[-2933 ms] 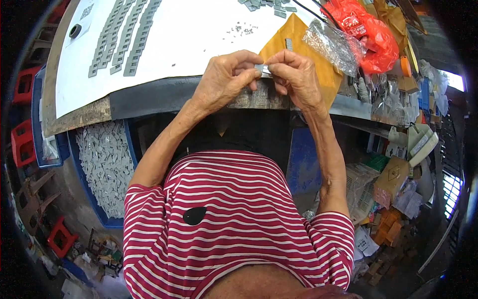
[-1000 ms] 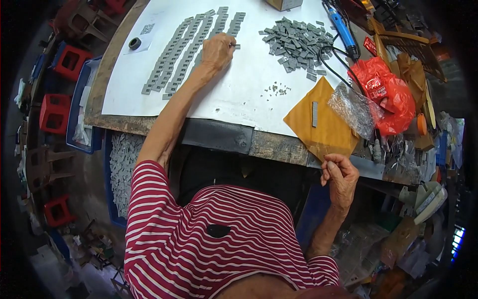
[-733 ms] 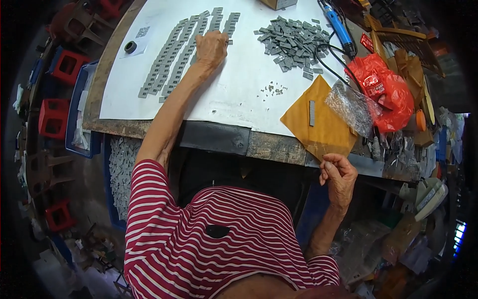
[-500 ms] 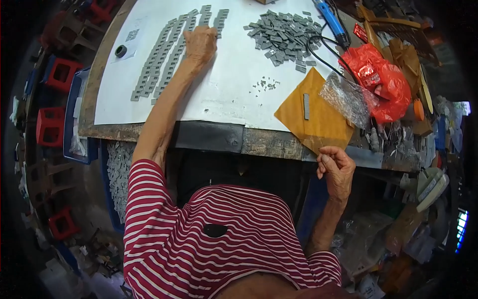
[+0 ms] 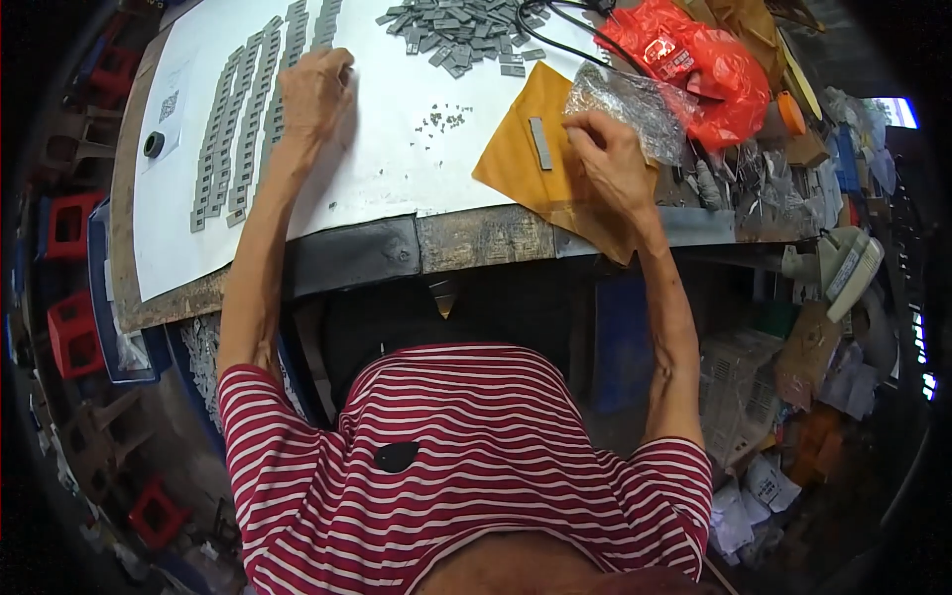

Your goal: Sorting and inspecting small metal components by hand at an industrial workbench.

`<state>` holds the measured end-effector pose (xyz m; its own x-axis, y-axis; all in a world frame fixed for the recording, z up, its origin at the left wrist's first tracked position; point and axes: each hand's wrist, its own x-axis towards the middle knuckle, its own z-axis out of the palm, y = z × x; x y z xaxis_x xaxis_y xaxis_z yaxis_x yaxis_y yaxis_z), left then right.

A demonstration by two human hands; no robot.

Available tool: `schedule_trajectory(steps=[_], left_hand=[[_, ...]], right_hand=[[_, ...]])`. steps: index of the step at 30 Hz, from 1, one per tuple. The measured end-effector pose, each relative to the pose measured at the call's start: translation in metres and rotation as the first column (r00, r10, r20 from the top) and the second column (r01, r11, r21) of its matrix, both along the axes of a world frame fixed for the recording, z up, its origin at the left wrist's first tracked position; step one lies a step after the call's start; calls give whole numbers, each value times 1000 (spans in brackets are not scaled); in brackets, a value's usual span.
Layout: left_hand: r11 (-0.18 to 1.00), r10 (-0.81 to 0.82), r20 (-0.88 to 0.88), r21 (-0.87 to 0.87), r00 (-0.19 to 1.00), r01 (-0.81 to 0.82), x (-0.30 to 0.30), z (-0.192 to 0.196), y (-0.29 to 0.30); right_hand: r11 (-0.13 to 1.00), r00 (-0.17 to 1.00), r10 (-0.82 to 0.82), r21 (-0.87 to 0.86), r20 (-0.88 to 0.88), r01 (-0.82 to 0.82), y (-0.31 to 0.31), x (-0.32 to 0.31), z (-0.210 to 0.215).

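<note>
My left hand is on the white sheet at the right side of several long rows of small grey rectangular pieces. Its fingers are curled inward, and whatever they may hold is hidden. My right hand hovers over an orange-brown square sheet, thumb and forefinger drawn close together; anything between them is too small to make out. A narrow grey strip lies on that square, just left of my right fingertips. Tiny metallic bits are scattered on the white sheet between my hands.
A heap of loose grey pieces sits at the back. Clear plastic wrap, a red plastic bag and a black cable crowd the right. A black ring rests at the left. The table's worn front edge runs before me.
My right hand has risen from the table's front edge to above the orange-brown square. My left hand has drawn back nearer from the far ends of the rows. The view has shifted.
</note>
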<state>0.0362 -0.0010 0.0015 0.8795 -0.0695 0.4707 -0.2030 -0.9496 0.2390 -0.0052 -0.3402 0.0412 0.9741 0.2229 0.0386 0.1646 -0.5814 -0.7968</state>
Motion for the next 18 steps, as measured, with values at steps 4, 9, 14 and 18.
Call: schedule_trajectory(steps=[4,9,14,18], left_hand=[[966,-134,-15,-224,991,127,-25,8,-20],[924,-223,-160,-349,962,157,-43,17,-32],[915,-232,-208,-378,950,141,-47,20,-36],[915,-245,-257,-381,935,135,-47,21,-36]], right_hand=[[982,943,136,-168,305,-88,9,20,-18],[953,903,241,-263,357,-151,10,29,-25],[957,916,269,-190,298,-219,7,33,-23],[953,916,287,-178,279,-244,10,33,-21]])
